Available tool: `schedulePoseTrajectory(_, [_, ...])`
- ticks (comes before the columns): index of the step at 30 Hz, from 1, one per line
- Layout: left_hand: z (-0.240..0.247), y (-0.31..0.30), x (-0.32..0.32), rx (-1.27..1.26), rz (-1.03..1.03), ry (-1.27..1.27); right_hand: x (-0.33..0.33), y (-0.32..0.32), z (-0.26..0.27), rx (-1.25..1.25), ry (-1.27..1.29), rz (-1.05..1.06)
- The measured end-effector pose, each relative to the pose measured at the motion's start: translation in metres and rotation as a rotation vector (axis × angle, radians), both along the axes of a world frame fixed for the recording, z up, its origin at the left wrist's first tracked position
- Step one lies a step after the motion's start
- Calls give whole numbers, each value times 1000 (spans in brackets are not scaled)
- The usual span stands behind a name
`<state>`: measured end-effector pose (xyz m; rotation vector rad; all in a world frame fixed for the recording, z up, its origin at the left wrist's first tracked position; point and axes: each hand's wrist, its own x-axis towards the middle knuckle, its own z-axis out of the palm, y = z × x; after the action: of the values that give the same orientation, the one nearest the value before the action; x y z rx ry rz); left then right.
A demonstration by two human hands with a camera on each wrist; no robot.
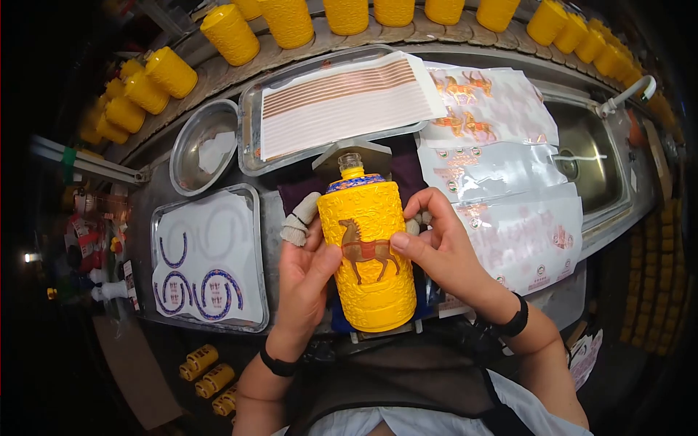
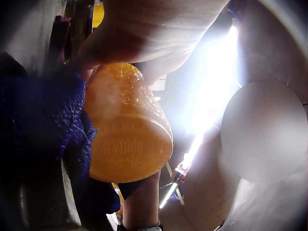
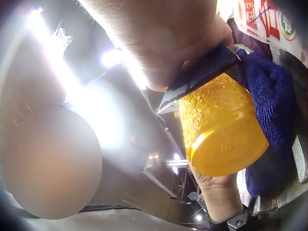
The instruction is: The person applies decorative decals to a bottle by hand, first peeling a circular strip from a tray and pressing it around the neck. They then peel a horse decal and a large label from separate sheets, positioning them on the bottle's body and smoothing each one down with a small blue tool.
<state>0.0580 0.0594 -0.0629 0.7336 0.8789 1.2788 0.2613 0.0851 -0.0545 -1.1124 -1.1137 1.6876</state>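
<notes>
A yellow embossed bottle [image 1: 367, 291] with a clear glass neck and a blue patterned collar leans toward me, its base showing in both wrist views. On its front lies a brown horse decal [image 1: 366, 251] with a red saddle band. My left hand [image 1: 302, 265] grips the bottle's left side, thumb near the horse's chest; a cloth cover wraps a fingertip. The right hand [image 1: 443, 243] holds the other side, its thumb at the horse's rump. In the right wrist view, a dark flat piece [image 3: 199, 79] lies against that hand. A blue cloth [image 3: 272, 96] is beside the bottle's base.
Left stands a tray [image 1: 263, 291] with blue ring decals, and behind it a metal bowl [image 1: 174, 171]. A tray [image 1: 245, 138] of striped sheets lies ahead. Decal sheets [image 1: 502, 167] spread right, before a sink [image 1: 582, 156]. Yellow bottles [image 1: 231, 33] line the curved conveyor beyond.
</notes>
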Motion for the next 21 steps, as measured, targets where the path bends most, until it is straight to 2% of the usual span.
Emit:
schedulePoseTrajectory(6, [0,0,-1,-72,39,-113,-3,1,5,-21,-11,-17])
schedulePoseTrajectory(14, [11,5,6,-66,42,-34,-8,0,7,-20,-65,-35])
schedulePoseTrajectory(21, [9,5,7,-56,52,-72,-9,1,7,-8,-67,-47])
